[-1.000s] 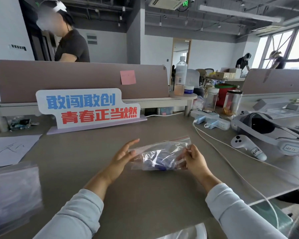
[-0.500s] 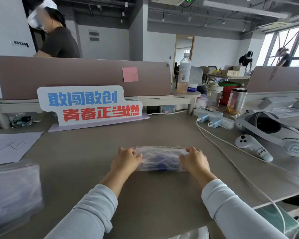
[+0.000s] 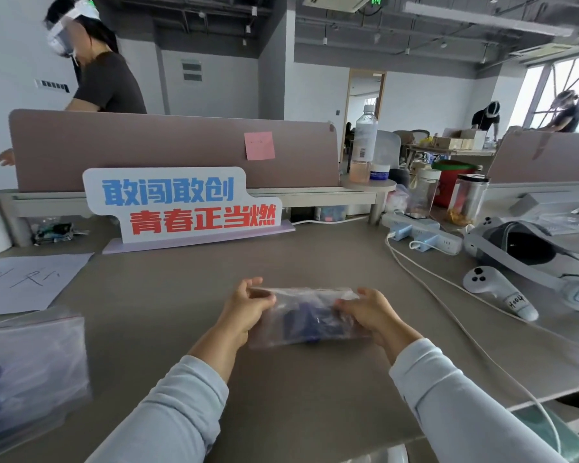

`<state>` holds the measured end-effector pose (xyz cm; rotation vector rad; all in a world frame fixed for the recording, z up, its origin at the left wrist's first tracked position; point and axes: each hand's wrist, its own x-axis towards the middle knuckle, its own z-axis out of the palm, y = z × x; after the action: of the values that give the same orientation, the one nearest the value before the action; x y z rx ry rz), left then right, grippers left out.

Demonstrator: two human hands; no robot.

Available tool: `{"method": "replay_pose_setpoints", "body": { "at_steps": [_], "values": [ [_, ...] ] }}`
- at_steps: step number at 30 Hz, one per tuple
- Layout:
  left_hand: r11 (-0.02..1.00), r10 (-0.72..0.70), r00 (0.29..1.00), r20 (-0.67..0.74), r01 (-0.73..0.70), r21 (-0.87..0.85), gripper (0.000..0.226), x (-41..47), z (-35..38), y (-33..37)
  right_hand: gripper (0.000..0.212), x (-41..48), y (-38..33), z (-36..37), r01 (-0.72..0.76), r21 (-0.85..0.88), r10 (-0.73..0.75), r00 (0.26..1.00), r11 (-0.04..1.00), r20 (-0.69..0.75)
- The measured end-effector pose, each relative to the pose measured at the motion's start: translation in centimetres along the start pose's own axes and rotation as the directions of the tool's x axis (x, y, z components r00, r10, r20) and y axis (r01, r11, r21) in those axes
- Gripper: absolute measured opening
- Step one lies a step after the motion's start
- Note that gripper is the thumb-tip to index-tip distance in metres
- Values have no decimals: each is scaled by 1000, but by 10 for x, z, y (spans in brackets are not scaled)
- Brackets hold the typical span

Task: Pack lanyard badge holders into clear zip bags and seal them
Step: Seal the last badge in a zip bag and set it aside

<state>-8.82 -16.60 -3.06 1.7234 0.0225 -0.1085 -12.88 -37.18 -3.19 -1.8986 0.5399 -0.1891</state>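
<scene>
Left hand (image 3: 248, 307) pinches left end of zip bag (image 3: 310, 297), fingers curled at its far edge. Right hand (image 3: 368, 312) grips right end likewise. Bag sits at centre of desk (image 3: 315, 259), blue badge holder (image 3: 301, 324) inside. Likely sealing step: push contents toward near side, press air out, pinch along far edge end to end. Sealed or not: cannot tell.

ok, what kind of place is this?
Most likely an open-plan office: a desk with a partition panel, power strip and VR headset, other people by the windows. Left hand and right hand hold a zip bag.
</scene>
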Motion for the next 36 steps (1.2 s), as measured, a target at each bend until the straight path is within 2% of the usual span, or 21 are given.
{"method": "replay_pose_setpoints", "body": {
  "at_steps": [2,5,8,11,15,18,20,22,26,29,32,36],
  "values": [
    [999,-4,1000,12,5,-49,44,-2,-5,-2,38,-3,-1,3,47,91,-49,999,995,22],
    [986,-79,997,-9,77,-146,47,-8,-12,-3,60,-8,-6,10,99,231,-112,993,968,47],
    [974,-98,994,-43,87,-212,32,-16,-22,-1,65,-14,-17,20,189,345,-215,976,919,38],
    [977,-125,990,-61,112,-184,23,-28,-42,2,64,-25,-35,33,235,352,-272,961,906,59],
    [995,-11,985,-170,-6,-100,15,-47,-84,5,53,-39,-56,64,298,257,-340,931,919,135],
    [997,56,948,-314,-68,-27,26,-64,-122,8,54,-55,-69,103,296,279,-368,894,913,256],
    [994,110,897,-427,-97,53,46,-76,-152,10,52,-69,-80,131,298,312,-400,851,902,340],
    [987,159,862,-481,-122,109,67,-90,-184,13,51,-86,-93,160,309,337,-434,804,889,406],
    [977,199,761,-617,-102,188,72,-118,-250,19,47,-120,-120,214,313,371,-474,717,874,511],
    [977,203,686,-698,-91,195,68,-132,-292,17,34,-142,-137,250,348,343,-488,656,872,576],
    [961,207,634,-745,9,275,64,-138,-321,3,45,-152,-143,283,363,227,-423,682,904,596],
    [899,181,654,-735,194,394,50,-139,-342,-25,61,-151,-133,309,452,-2,-366,724,892,584]
  ]
}}
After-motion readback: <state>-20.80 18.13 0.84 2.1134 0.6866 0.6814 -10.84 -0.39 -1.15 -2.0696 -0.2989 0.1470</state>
